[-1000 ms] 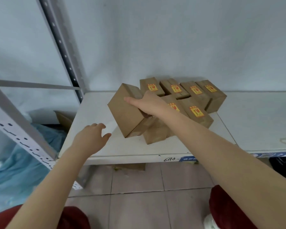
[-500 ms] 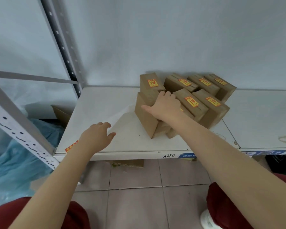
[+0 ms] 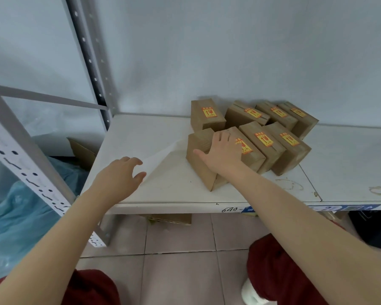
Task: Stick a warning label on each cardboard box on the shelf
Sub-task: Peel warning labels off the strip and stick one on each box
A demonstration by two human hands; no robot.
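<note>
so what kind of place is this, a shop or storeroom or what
Most likely a storeroom or small warehouse: perforated metal uprights, a shelf board holding a batch of cardboard boxes with yellow warning labels, and a handwritten 640 beside a blue strip on the shelf's front edge.

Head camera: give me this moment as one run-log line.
right hand: grips unlabelled box, front left on shelf | left hand: open, beside white sheet | other boxes: labelled
</note>
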